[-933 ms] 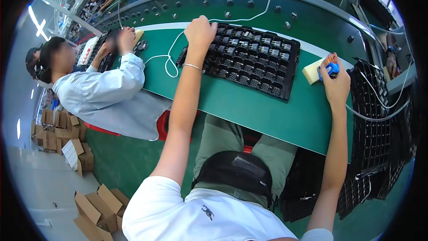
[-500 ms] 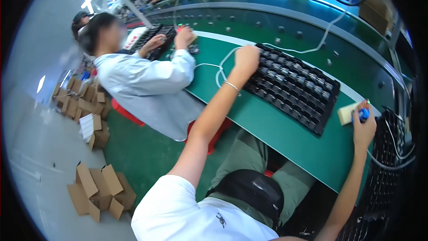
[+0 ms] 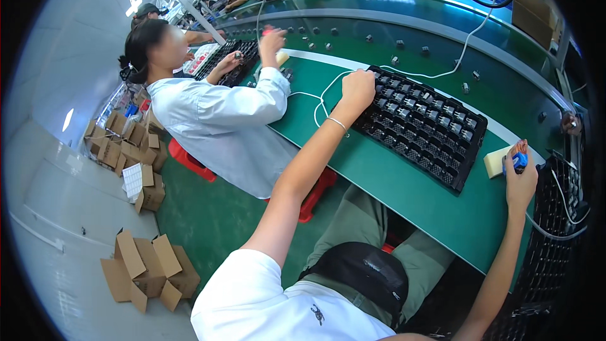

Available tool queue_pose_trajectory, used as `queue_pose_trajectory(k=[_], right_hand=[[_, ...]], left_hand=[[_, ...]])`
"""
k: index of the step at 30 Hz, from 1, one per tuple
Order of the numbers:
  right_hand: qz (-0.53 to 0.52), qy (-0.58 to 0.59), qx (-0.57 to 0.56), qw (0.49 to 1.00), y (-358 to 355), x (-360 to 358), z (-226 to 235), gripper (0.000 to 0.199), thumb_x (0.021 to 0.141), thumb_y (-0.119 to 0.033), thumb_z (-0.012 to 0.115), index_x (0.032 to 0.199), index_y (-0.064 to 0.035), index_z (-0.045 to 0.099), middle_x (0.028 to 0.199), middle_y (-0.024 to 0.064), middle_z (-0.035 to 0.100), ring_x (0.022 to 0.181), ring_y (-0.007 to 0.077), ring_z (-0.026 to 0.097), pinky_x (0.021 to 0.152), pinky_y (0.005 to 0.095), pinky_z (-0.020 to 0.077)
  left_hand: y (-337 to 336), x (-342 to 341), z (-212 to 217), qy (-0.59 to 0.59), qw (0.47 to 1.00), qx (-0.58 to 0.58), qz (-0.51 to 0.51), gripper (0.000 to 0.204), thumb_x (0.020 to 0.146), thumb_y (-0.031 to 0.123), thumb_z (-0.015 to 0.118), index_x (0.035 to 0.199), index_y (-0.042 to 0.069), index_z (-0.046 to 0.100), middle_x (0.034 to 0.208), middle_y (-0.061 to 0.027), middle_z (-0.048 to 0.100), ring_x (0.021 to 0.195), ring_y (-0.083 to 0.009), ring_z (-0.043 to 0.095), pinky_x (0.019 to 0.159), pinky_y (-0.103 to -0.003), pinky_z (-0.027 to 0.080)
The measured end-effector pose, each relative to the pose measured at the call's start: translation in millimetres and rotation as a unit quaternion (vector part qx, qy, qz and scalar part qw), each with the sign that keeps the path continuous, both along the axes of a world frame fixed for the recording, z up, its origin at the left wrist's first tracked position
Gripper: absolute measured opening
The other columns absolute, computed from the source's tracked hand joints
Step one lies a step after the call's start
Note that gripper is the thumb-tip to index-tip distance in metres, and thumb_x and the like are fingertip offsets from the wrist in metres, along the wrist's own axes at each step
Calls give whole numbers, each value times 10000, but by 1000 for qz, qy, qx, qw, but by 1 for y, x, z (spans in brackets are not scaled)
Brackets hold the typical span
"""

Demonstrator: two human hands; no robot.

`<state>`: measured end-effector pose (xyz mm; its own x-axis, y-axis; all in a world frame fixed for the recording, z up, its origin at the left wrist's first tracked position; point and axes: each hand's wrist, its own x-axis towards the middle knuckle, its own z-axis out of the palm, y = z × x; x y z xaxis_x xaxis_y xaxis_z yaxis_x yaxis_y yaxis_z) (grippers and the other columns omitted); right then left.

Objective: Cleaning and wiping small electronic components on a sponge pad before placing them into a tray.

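A black compartmented tray (image 3: pixel 420 129) lies slanted on the green bench, with small metallic parts in several of its pockets. My left hand (image 3: pixel 358 91) is closed at the tray's left far corner; whatever its fingers pinch is hidden. At the bench's right end, my right hand (image 3: pixel 521 183) is wrapped round a small blue object (image 3: pixel 519 161) with a copper-coloured top, its exact kind unclear. Right beside that hand stands a pale yellow block (image 3: pixel 497 162), like a sponge.
Small metal parts (image 3: pixel 399 43) lie scattered on the green conveyor belt beyond the bench. A white cable (image 3: pixel 442 74) runs across it. More black trays (image 3: pixel 549 259) stand at the right. A co-worker (image 3: pixel 214 107) sits at my left; open cardboard boxes (image 3: pixel 151 268) lie on the floor.
The whole view has shifted slightly. Both my hands keep their places, at the tray corner and beside the yellow block. The co-worker's far hand has lifted.
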<state>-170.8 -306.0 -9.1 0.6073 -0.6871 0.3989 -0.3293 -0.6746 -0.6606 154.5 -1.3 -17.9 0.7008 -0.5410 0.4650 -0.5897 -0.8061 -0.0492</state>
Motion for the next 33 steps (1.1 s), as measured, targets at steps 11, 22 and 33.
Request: queue_pose_trajectory(k=[11, 22, 33], right_hand=[[3, -33, -12, 999, 6, 2, 5, 472, 844, -311, 678, 1204, -11, 624, 913, 165, 685, 815, 246, 665, 787, 335, 493], [-2, -25, -12, 1000, 3, 0, 2, 449, 848, -336, 673, 1167, -22, 637, 904, 164, 683, 811, 258, 668, 778, 341, 496], [-9, -4, -19, 1000, -1, 1, 0, 485, 835, -329, 676, 1204, -18, 626, 946, 177, 690, 842, 276, 673, 795, 359, 495]], left_hand=[[6, 9, 17, 91, 994, 45, 28, 154, 767, 99, 621, 893, 11, 628, 872, -201, 689, 845, -352, 685, 734, -453, 549], [4, 0, 15, -20, 993, 113, -29, 71, 774, 68, 620, 837, 55, 649, 812, -144, 660, 798, -327, 675, 685, -436, 548], [14, 23, 27, 63, 979, 160, -106, 122, 780, 51, 580, 890, 9, 611, 867, -187, 641, 854, -387, 643, 739, -473, 530]])
